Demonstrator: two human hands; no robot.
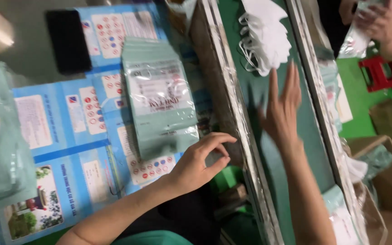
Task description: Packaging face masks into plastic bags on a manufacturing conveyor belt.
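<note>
Fingers (291, 84) of right hand (281, 113) spread flat, holding nothing, over green belt (255, 100); white masks (264, 34) piled just beyond fingertips, apart. Left hand (200, 161) curled loosely, thumb and forefinger near-pinched, empty, just beside lower corner of clear pouch stack (159, 97) on blue sheet (55, 136).

Glossy clear plastic pouches (159, 97) (crinkled, catching light) lie on smooth printed paper sheets (64, 145); white masks (266, 38) look soft cloth; green belt (296, 136) matt.
</note>
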